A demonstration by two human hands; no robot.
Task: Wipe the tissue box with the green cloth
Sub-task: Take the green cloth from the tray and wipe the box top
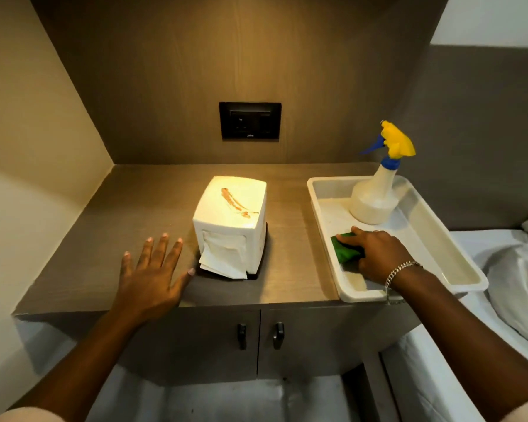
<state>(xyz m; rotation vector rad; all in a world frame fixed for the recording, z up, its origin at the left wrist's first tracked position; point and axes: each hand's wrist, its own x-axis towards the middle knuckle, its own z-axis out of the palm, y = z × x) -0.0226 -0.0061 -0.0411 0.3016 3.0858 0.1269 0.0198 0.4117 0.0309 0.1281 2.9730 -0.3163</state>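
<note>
1. White tissue box (230, 219), streaked brown on top, stands on the surface (128, 208).
2. Left of the tissue box, the left hand (152, 274) lies flat, fingers spread.
3. Right of the tissue box, the right hand (378, 254) closes around the green cloth (343, 249) inside a white tray (421, 220), near a spray bottle (377, 193).

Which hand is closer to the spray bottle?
The right hand, resting on the green cloth in the tray just before the spray bottle. The left hand is far across, beyond the tissue box.
</note>
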